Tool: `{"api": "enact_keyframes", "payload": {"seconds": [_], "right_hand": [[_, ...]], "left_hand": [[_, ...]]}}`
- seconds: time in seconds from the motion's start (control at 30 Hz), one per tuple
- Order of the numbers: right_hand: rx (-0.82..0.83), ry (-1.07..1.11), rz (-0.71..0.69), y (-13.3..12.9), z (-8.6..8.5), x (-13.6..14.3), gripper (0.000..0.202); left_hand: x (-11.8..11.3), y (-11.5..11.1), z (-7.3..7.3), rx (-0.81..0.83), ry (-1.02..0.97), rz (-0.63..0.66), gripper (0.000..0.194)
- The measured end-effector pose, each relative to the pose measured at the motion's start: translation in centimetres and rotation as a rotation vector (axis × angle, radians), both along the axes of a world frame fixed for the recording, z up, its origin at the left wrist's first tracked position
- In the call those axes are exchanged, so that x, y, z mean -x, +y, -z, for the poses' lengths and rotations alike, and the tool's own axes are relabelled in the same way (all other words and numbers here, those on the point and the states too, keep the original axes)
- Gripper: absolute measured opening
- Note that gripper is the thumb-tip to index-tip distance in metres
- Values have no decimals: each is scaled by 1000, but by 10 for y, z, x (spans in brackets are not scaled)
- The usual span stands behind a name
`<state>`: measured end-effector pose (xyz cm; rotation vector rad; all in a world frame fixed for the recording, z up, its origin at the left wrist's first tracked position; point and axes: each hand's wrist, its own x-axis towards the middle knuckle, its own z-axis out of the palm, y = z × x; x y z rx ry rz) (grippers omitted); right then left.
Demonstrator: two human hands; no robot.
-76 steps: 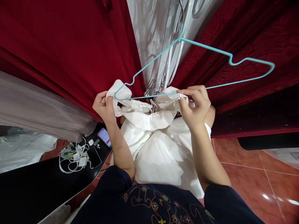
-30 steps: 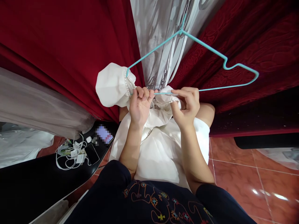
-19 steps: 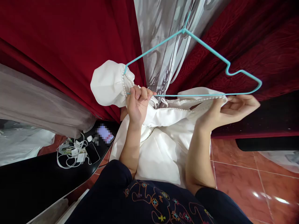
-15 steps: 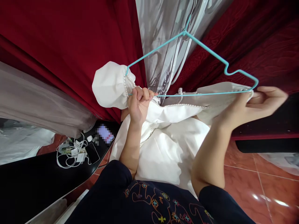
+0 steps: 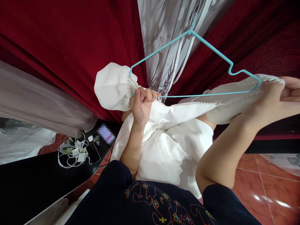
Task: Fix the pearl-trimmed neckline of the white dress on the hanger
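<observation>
A light-blue clothes hanger [image 5: 211, 47] is held upright in front of me. Its left end sits inside the puffed left sleeve [image 5: 111, 86] of a white dress [image 5: 173, 147] with pearl trim. My left hand [image 5: 142, 106] is closed around the hanger's bottom bar near that sleeve, by the pearl edge. My right hand [image 5: 278, 93], at the right picture edge, grips the dress's other pearl-edged side and stretches it past the hanger's right end. Its fingers are partly hidden by the cloth. The skirt hangs down close to my body.
On the left, a black table [image 5: 35, 181] bears white cables [image 5: 70, 161], a dark phone [image 5: 93, 153] and a blurred-out lit screen [image 5: 106, 133]. Red curtains [image 5: 70, 37] and clear plastic covers [image 5: 161, 40] hang behind. Red tiles [image 5: 250, 184] cover the floor.
My right hand has moved right and slightly up, drawing the dress's pearl edge beyond the hanger's end. The hanger has shifted slightly right; my left hand keeps its grip.
</observation>
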<state>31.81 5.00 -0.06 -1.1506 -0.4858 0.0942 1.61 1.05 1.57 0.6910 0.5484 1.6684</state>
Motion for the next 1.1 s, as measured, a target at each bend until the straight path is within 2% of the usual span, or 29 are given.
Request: {"api": "enact_keyframes", "payload": {"seconds": [0.1, 0.3, 0.47, 0.73, 0.9, 1.07, 1.1], "right_hand": [[33, -162, -3, -3, -15, 3, 35], [-6, -411, -243, -6, -31, 39, 22], [-27, -441, -313, 2, -26, 58, 16], [-48, -445, -290, 16, -20, 54, 17], [-140, -498, -282, 19, -22, 56, 21], [73, -487, -445, 17, -21, 69, 12], [78, -479, -447, 16, -19, 71, 17]], "left_hand": [[-1, 0, 1, 5, -1, 0, 49], [-1, 1, 0, 39, 7, -29, 50], [0, 1, 0, 25, -15, -20, 50], [-6, -2, -3, 55, -7, -46, 51], [-5, -2, -3, 53, -6, -49, 50], [-3, 0, -2, 31, 45, -74, 50], [-3, 0, -2, 38, 55, -79, 50]]}}
